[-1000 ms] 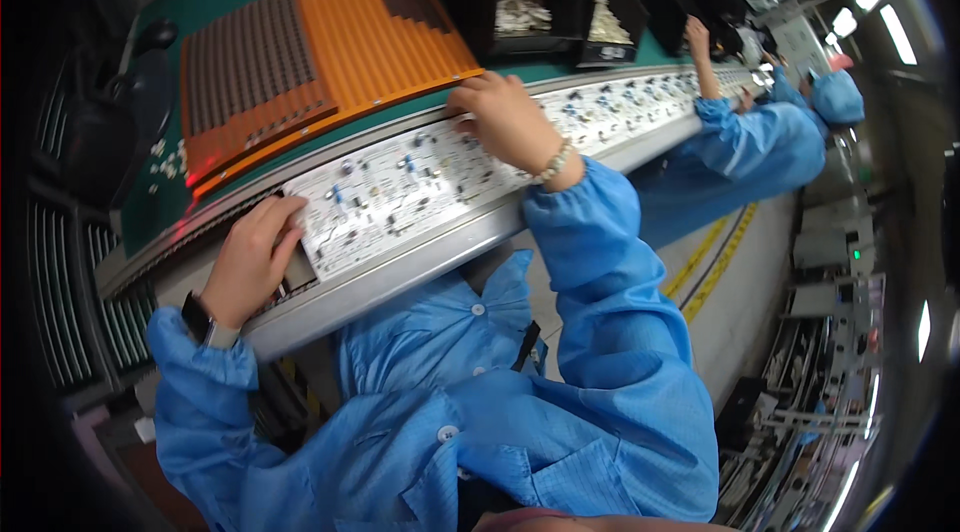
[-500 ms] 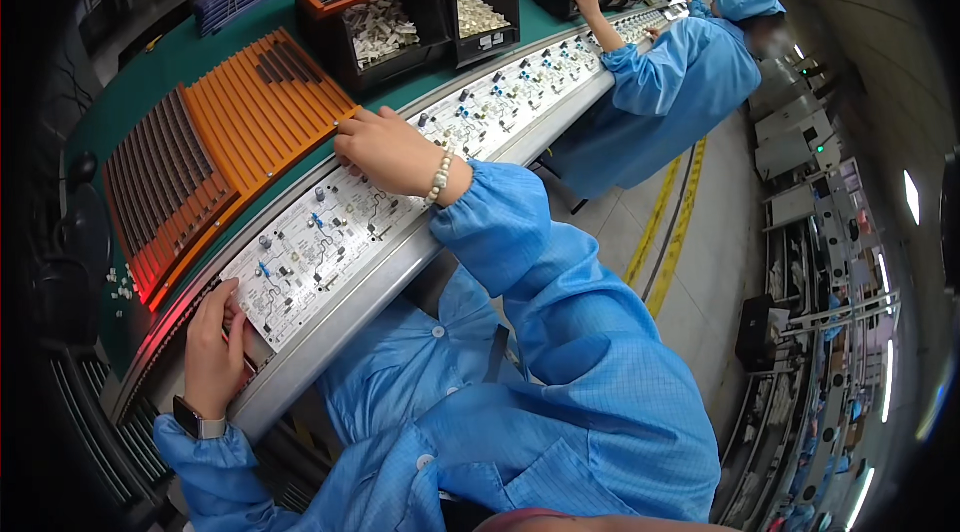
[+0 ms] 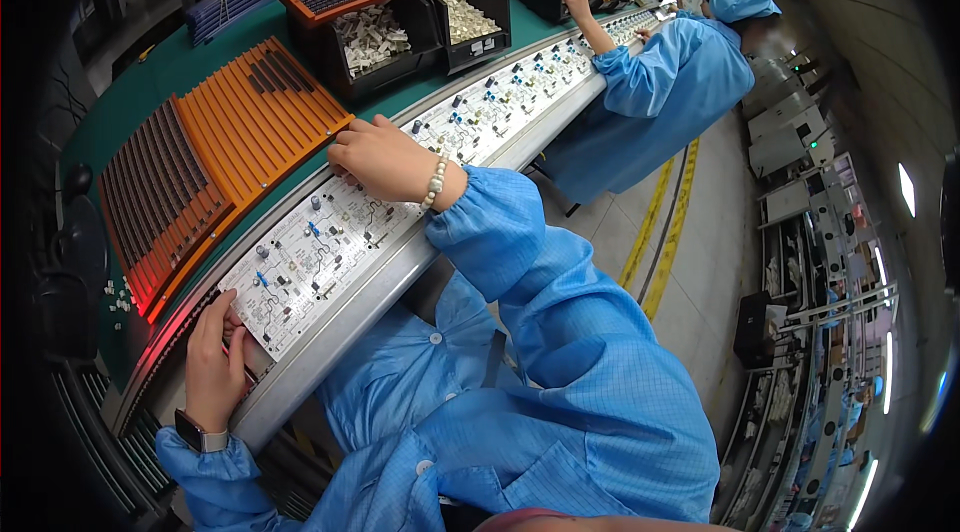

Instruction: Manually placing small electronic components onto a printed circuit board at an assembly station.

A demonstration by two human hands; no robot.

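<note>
A white circuit board (image 3: 318,262) with small upright components lies in the metal conveyor track. My left hand (image 3: 212,357) is at its near-left end, closed with fingertips and thumb on the board's edge. Farther along, my right hand (image 3: 388,160) bends over the board, fingers curled down at its far side. The back of that hand hides the fingertips and whatever they may hold. More populated boards (image 3: 500,102) continue in the track beyond my right wrist.
Orange slotted racks (image 3: 255,112) holding dark strips stand behind the track on a green table (image 3: 160,97). Black bins hold white connectors (image 3: 372,37) and pale small parts (image 3: 465,17). A co-worker in blue (image 3: 665,82) stands farther along. The conveyor's metal rail (image 3: 375,292) runs before me.
The whole view has shifted slightly, with the scene sitting a little lower and farther left. Both my hands keep nearly the same places on the board.
</note>
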